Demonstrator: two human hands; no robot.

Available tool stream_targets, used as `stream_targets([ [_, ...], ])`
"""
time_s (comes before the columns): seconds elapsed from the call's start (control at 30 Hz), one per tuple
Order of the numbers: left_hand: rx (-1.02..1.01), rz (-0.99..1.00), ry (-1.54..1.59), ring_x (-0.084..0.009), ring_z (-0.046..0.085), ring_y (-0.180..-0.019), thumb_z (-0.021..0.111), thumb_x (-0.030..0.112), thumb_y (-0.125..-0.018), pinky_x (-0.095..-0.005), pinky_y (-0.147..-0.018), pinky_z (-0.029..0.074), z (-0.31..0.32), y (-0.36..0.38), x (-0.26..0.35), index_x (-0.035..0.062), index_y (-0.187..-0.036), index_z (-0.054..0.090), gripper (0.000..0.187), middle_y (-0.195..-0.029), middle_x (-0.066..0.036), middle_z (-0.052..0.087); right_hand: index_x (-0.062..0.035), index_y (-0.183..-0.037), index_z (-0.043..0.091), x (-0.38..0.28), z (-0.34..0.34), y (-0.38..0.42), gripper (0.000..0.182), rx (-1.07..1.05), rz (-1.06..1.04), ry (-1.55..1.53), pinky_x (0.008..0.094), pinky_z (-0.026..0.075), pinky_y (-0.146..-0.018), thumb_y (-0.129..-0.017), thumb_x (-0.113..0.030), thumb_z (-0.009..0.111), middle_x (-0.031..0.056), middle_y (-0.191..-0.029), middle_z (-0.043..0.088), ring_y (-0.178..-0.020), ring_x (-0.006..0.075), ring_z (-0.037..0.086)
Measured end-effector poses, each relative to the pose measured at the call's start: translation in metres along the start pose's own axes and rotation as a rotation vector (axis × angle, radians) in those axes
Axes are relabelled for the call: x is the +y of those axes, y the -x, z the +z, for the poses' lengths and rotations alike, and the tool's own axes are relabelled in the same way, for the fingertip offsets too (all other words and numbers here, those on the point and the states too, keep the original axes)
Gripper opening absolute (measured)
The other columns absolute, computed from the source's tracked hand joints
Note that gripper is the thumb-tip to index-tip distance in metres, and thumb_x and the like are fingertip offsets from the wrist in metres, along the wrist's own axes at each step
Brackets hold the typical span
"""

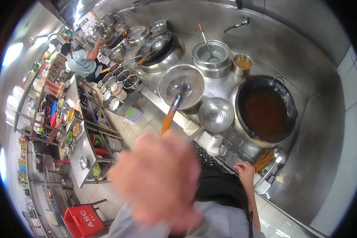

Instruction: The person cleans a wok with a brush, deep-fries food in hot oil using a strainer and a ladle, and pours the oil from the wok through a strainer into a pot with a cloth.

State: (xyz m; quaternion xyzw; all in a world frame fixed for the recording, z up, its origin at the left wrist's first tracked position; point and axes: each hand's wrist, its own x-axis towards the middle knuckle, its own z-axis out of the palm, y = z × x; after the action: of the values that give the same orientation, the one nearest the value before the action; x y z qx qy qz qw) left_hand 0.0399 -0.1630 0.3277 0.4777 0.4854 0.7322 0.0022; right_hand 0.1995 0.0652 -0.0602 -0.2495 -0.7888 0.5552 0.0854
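Observation:
My left hand (pixel 154 174) is raised close to the camera and badly blurred; its fingers cannot be made out. Behind it runs the wooden handle (pixel 169 120) of a strainer (pixel 182 81) resting over a pot. Lower right, my right hand (pixel 246 173) hangs by the stove's front edge with fingers loosely apart, holding nothing visible. Just beside it are a bamboo wok brush (pixel 264 160) and a metal ladle (pixel 280 154). A perforated skimmer (pixel 216 114) and a white cloth (pixel 211 144) lie left of a black wok of brown liquid (pixel 265 109).
A steel pot (pixel 211 70) with a ladle in it and a small pot of yellowish liquid (pixel 242 63) stand at the back. Another wok (pixel 161 51) is farther left. A co-worker (pixel 83 61) stands beyond seasoning tins (pixel 123 75). A red crate (pixel 84 220) sits lower left.

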Motion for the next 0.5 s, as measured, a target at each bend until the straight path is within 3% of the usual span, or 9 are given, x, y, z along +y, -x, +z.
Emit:
stream_targets([
  [0.03,-0.051,0.084,-0.066,-0.0229,0.067,-0.083,0.063,0.007,-0.093,-0.0346,-0.074,0.053,-0.011,0.001,-0.019,0.0050,-0.085,0.073,0.013,-0.103,-0.015,0.071,0.0055,-0.094,0.074,-0.004,0.002,0.001,0.011,0.003,0.001,-0.108,0.0277,0.057,-0.073,-0.085,-0.002,0.077,0.0101,-0.091,0.072,-0.081,0.0168,0.072],
  [0.1,-0.099,0.016,-0.065,-0.0254,0.069,-0.085,0.060,0.005,-0.095,-0.0359,-0.078,0.054,-0.018,0.014,-0.050,0.0012,-0.088,0.074,0.016,-0.102,-0.016,0.073,0.0080,-0.097,0.073,-0.023,0.001,0.001,0.013,-0.024,0.011,-0.185,0.0283,0.059,-0.078,-0.086,0.002,0.074,0.0122,-0.095,0.072,-0.086,0.0186,0.073],
  [0.2,-0.040,-0.456,0.045,-0.0219,0.069,-0.096,0.063,0.010,-0.098,-0.0342,-0.084,0.054,-0.008,0.053,-0.087,-0.0040,-0.099,0.074,0.018,-0.095,-0.015,0.074,0.0088,-0.104,0.071,-0.029,0.003,-0.003,0.016,-0.074,0.005,-0.271,0.0281,0.059,-0.083,-0.089,0.005,0.071,0.0125,-0.100,0.072,-0.092,0.0188,0.073],
  [0.27,-0.065,-0.645,0.003,-0.0181,0.068,-0.096,0.064,0.017,-0.102,-0.0307,-0.085,0.054,-0.006,0.083,-0.123,-0.0040,-0.108,0.075,0.025,-0.098,-0.013,0.074,0.0077,-0.108,0.070,-0.034,0.005,-0.004,0.018,-0.116,-0.009,-0.326,0.0277,0.058,-0.084,-0.091,0.003,0.070,0.0119,-0.100,0.073,-0.092,0.0186,0.073],
  [0.37,-0.188,-1.024,-0.239,-0.0140,0.069,-0.095,0.064,0.022,-0.103,-0.0291,-0.086,0.054,-0.013,0.140,-0.177,-0.0025,-0.117,0.073,0.029,-0.105,-0.011,0.074,0.0105,-0.113,0.067,-0.065,0.007,-0.006,0.020,-0.172,-0.087,-0.283,0.0298,0.057,-0.092,-0.094,0.007,0.063,0.0149,-0.111,0.070,-0.099,0.0204,0.073],
  [0.43,-0.206,-1.226,-0.115,-0.0132,0.069,-0.095,0.065,0.023,-0.103,-0.0289,-0.085,0.055,-0.021,0.197,-0.223,-0.0018,-0.121,0.072,0.031,-0.107,-0.008,0.074,0.0103,-0.117,0.066,-0.076,0.011,-0.010,0.024,-0.198,-0.179,-0.237,0.0311,0.056,-0.097,-0.095,0.010,0.056,0.0167,-0.125,0.064,-0.110,0.0217,0.070],
  [0.5,-0.139,-1.340,0.163,-0.0124,0.069,-0.094,0.066,0.025,-0.103,-0.0284,-0.084,0.055,-0.017,0.218,-0.230,-0.0013,-0.124,0.070,0.034,-0.108,-0.006,0.073,0.0074,-0.118,0.067,-0.110,0.013,-0.008,0.026,-0.150,-0.315,-0.120,0.0326,0.057,-0.093,-0.094,0.008,0.058,0.0174,-0.123,0.066,-0.109,0.0258,0.070],
])
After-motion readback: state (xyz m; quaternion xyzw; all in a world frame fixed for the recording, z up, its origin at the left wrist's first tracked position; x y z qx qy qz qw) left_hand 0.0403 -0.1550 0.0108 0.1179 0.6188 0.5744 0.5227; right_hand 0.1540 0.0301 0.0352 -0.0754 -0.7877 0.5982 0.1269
